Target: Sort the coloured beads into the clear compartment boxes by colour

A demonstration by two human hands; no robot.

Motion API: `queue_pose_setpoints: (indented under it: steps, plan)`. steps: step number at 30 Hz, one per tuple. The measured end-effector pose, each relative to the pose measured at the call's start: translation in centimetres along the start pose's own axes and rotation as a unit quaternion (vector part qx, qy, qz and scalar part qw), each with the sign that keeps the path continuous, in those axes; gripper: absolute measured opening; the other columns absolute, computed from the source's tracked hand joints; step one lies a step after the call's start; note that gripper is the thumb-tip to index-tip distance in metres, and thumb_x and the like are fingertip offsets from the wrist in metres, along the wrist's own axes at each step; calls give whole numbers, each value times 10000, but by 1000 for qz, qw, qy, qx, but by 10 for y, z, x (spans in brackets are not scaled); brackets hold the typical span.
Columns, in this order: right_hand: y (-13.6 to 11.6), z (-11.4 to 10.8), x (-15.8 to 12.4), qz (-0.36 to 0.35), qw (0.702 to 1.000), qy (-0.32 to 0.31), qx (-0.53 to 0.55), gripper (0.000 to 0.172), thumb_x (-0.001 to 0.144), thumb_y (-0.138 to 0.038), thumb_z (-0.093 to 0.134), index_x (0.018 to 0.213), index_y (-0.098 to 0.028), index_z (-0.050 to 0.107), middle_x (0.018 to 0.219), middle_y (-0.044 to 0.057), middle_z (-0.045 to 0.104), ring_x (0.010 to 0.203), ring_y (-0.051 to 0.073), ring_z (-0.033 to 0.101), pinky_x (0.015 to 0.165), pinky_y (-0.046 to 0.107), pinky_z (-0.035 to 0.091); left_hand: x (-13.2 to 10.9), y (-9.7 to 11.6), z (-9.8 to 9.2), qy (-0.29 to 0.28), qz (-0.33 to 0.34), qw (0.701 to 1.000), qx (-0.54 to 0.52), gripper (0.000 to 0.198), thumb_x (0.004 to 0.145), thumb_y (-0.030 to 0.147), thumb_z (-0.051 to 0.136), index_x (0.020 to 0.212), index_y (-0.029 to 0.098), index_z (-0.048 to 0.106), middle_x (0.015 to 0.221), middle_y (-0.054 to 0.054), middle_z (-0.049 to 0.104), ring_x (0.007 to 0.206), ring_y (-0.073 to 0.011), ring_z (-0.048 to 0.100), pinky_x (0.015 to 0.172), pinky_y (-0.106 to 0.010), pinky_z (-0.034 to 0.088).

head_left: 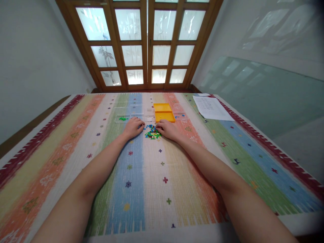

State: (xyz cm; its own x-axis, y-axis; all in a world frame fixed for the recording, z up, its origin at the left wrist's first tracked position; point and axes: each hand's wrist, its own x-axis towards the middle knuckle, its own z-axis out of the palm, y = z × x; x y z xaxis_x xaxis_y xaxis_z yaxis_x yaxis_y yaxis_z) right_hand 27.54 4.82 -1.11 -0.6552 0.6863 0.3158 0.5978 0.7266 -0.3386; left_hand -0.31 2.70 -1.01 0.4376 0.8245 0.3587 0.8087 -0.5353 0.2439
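Plainly, the left hand (133, 127) and right hand (167, 129) flank the pile of coloured pieces (152, 132) on the striped cloth (152, 168), fingers loosely curled, any hold unclear, where a stray nudge could scatter them.

Far right of me, a printed sheet of paper (212, 108) lies on the striped tablecloth (152, 175). Ahead stand wooden-framed frosted glass doors (146, 44).

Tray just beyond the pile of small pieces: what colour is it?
The tray is yellow-orange, seen best in the head view.
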Motion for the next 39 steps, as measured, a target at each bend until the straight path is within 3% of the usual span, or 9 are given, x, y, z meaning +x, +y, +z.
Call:
queue_pose_setpoints:
  steps: [8, 12, 20, 24, 27, 32, 39]
  plan:
    - [-7, 11, 7, 65, 998, 23, -4, 129, 990, -335, 711, 967, -213, 745, 930, 69, 679, 897, 224, 613, 777, 309, 424, 2, 3, 2, -4, -1, 1000, 3, 242, 996, 310, 547, 1049, 244, 774, 1030, -91, 717, 1030, -275, 584, 972, -440, 448]
    - [-8, 13, 9, 56, 998, 30, 7, 92, 966, -292, 727, 925, -209, 732, 911, 64, 690, 883, 218, 615, 766, 303, 420, 2, 2, 2, -2, 4, 1000, 5, 237, 995, 304, 549, 1046, 242, 771, 1028, -88, 717, 1030, -275, 579, 964, -434, 448]
    - [-6, -3, 2, 102, 984, 94, 112, 95, 956, -271, 639, 898, -211, 684, 851, 33, 730, 756, 184, 627, 681, 279, 434, 1, 3, -1, -7, -2, 1000, 2, 237, 992, 308, 550, 1041, 241, 772, 1009, -90, 713, 1033, -277, 577, 968, -440, 444]
    - [17, -16, -2, 129, 972, 156, 119, 106, 936, -270, 607, 913, -199, 682, 888, 55, 740, 785, 197, 641, 730, 301, 465, 0, 2, -2, -13, -1, 1000, -1, 241, 995, 311, 544, 1032, 243, 772, 1008, -88, 714, 1029, -276, 579, 960, -440, 447]
    - [47, -24, -5, 177, 956, 217, 91, 163, 932, -292, 584, 946, -182, 703, 917, 84, 749, 807, 222, 652, 757, 329, 475, -1, 0, -1, -6, 9, 1000, -2, 241, 995, 308, 543, 1021, 236, 772, 989, -89, 712, 1017, -277, 576, 946, -437, 449]
    - [91, -28, -12, 243, 932, 265, 50, 230, 936, -336, 572, 963, -180, 740, 922, 84, 765, 814, 232, 670, 757, 327, 473, -1, -3, 1, -3, 23, 1000, 4, 233, 994, 300, 546, 1009, 225, 766, 996, -85, 713, 998, -270, 574, 936, -430, 450]
    - [101, -27, -17, 274, 920, 281, 14, 267, 911, -270, 553, 1051, -181, 762, 982, 100, 785, 859, 252, 686, 791, 337, 476, -1, -4, 2, -3, 24, 1000, -2, 222, 988, 293, 552, 997, 225, 763, 995, -84, 711, 1003, -275, 574, 930, -430, 453]
